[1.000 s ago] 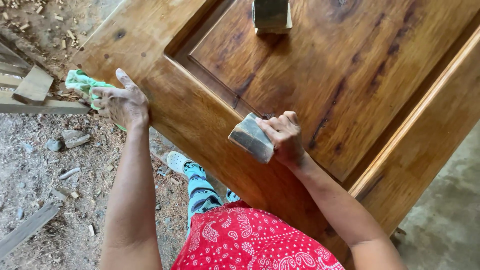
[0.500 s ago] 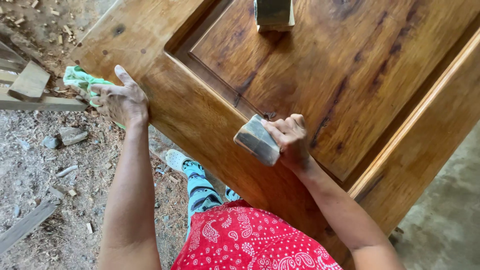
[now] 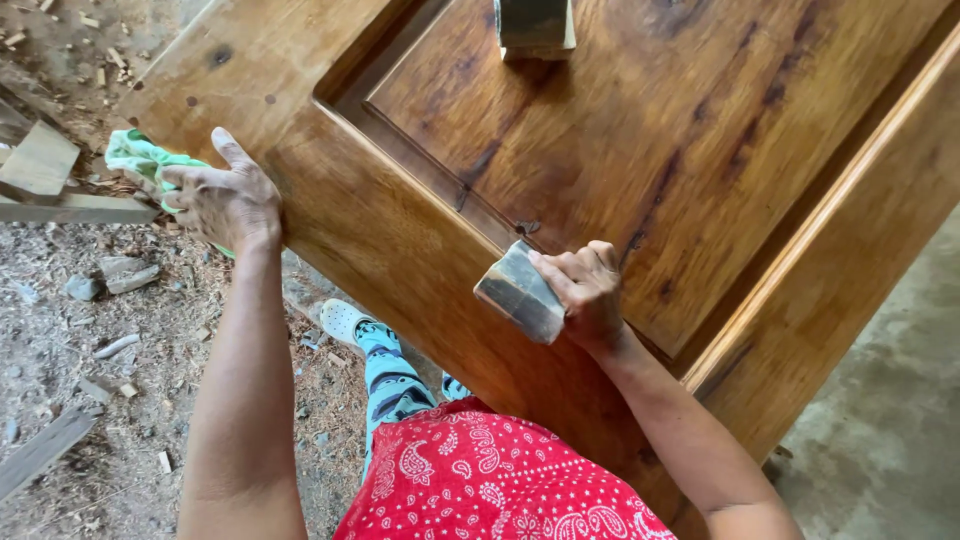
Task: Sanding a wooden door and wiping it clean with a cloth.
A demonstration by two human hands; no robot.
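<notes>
A large brown wooden door (image 3: 640, 130) with a recessed panel lies flat in front of me. My right hand (image 3: 585, 290) grips a small grey-brown sanding block (image 3: 520, 295) and presses it on the door's frame, just by the panel's moulded edge. My left hand (image 3: 225, 200) rests on the door's near left edge, fingers curled over a light green cloth (image 3: 135, 160) that sticks out beyond the edge.
A second small wooden block (image 3: 535, 28) stands on the panel at the top. Wood offcuts and planks (image 3: 45, 175) lie on the dirt ground at the left, with chips scattered about. My leg and white shoe (image 3: 345, 320) stand below the door. Concrete floor shows at lower right.
My right hand has slid the sanding block a little to the right and back along the door's frame. My left hand has stayed on the edge with the cloth.
</notes>
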